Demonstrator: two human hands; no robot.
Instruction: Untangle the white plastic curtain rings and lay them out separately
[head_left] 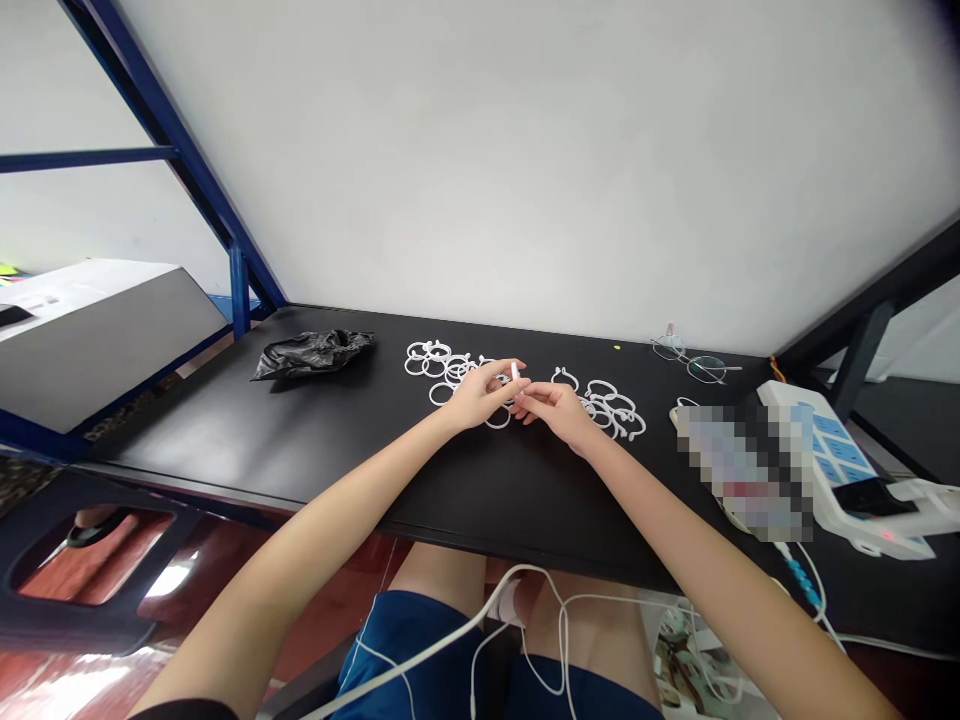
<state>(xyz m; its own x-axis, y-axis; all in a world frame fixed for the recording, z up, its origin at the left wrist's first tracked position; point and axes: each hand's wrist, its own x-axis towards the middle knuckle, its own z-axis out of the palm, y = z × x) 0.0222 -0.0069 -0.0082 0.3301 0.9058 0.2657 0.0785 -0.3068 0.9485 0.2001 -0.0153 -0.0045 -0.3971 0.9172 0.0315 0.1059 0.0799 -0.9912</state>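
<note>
Both my hands meet over the middle of a black table [225, 430]. My left hand [480, 393] is closed, its fingers pinching a white plastic ring [514, 372]. My right hand [556, 408] is closed too, its fingertips touching the same ring from the right. Several loose white rings [435, 360] lie on the table to the left of my hands. Another cluster of white rings [615, 408] lies to the right of them. One ring [498, 420] sits just below my left hand.
A crumpled black plastic bag [313, 352] lies at the table's left. Eyeglasses [694, 362] rest at the back right. A white power strip [840, 460] and cables occupy the right edge. Blue metal framing [238, 290] stands at the back left.
</note>
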